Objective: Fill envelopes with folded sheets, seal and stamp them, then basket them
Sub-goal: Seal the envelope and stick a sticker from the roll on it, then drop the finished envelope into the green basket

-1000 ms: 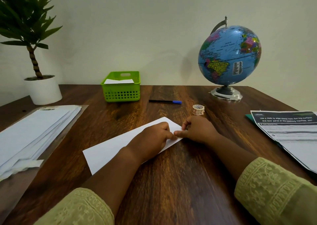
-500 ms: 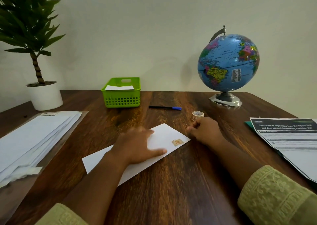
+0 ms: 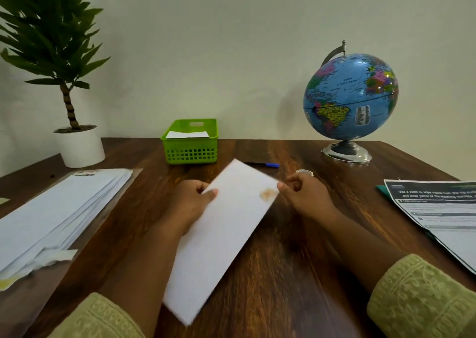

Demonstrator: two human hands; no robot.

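A white envelope point(image 3: 221, 234) with a brownish stamp point(image 3: 268, 194) near its right corner is lifted off the wooden desk and tilted, blurred by motion. My left hand point(image 3: 190, 203) grips its left long edge, thumb on top. My right hand point(image 3: 306, 196) rests on the desk with fingers curled, its thumb tip right at the stamped corner; nothing shows inside it. The green basket point(image 3: 192, 152) stands at the back centre with a white envelope point(image 3: 186, 134) inside. A small roll of stamps point(image 3: 304, 172) peeks out behind my right hand.
A stack of white envelopes point(image 3: 59, 208) on a clear sleeve lies at the left. Printed sheets point(image 3: 443, 214) lie at the right edge. A blue-capped pen point(image 3: 262, 164) lies behind the envelope. A globe point(image 3: 350, 98) and a potted plant point(image 3: 77, 147) stand at the back.
The stamp was pressed on with both hands, then my left hand picked the envelope up off the desk and swung it upward. My right hand drew back a little.
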